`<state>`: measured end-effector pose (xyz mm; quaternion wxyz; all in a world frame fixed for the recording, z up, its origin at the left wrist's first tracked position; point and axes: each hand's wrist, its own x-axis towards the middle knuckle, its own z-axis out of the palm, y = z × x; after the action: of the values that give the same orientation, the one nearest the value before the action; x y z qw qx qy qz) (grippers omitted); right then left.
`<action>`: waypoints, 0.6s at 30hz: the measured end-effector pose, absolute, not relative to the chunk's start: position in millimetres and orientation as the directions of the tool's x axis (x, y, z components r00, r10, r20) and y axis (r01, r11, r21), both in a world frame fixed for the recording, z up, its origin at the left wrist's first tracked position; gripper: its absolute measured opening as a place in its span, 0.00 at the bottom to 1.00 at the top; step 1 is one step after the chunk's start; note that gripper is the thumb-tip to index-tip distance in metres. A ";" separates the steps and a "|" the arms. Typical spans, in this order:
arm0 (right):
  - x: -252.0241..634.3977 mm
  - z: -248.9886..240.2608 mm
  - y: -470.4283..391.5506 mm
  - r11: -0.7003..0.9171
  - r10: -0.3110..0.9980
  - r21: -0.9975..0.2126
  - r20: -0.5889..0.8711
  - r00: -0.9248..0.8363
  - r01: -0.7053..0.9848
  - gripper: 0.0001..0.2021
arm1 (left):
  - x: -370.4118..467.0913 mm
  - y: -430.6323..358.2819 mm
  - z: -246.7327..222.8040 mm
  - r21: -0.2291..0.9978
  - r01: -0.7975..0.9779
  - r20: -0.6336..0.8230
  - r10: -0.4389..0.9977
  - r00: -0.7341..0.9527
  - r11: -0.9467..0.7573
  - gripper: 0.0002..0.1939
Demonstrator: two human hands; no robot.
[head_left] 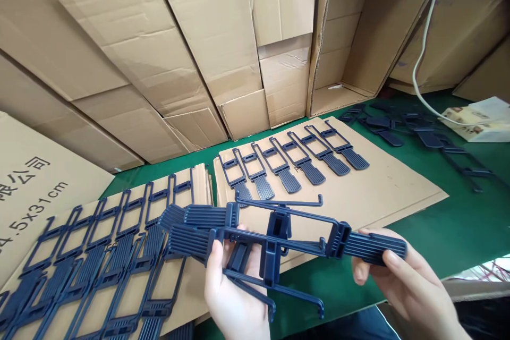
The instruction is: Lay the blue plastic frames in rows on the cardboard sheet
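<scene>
Left hand [241,292], fingers clamped on plastic frames [270,264], right hand [414,281], fingers clamped on a ribbed end [368,247], bare worktop [470,218] past cardboard edge [426,194]

Bright, diffuse light covers the green table [462,228], with wide-angle stretch and a dark top-right corner.

The left hand [239,297] and right hand [410,276] hold linked frames [271,264] above the bench [458,210]. Behind these, a row of frames [313,172] lies on cardboard sheets [390,186] — to the left, an overlapping group [119,249] lies on others. Loose pieces [428,135] lie far right; cartons [211,26] stand behind, an open carton [374,48] toward the right.
</scene>
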<state>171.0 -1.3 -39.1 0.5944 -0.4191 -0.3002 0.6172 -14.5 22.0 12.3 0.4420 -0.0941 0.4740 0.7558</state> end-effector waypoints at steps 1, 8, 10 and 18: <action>170.8 -38.8 -4.6 -0.077 0.986 -0.883 -0.136 0.096 -0.462 0.15 | -14.4 22.0 12.3 0.623 -0.768 -0.570 0.585 -0.576 -0.148 0.10; 187.4 -43.6 -1.3 0.095 0.974 -0.876 -0.016 0.224 -0.473 0.09 | -15.9 23.8 19.2 0.590 -0.771 -0.529 0.606 -0.594 -0.240 0.10; 196.5 -48.7 4.5 0.109 0.977 -0.864 0.001 0.215 -0.492 0.08 | -18.5 24.0 20.9 0.610 -0.754 -0.523 0.591 -0.614 -0.244 0.10; 201.2 -57.4 1.3 -0.337 0.921 -0.751 -0.389 -0.031 -0.567 0.15 | -51.6 2.1 19.4 0.744 -0.603 -0.372 0.571 -0.732 -0.289 0.11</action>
<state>201.2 1.3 -57.4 0.5398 -0.4395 -0.2009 0.6893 -51.6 2.1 19.4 0.3656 -0.0172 0.4711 0.8025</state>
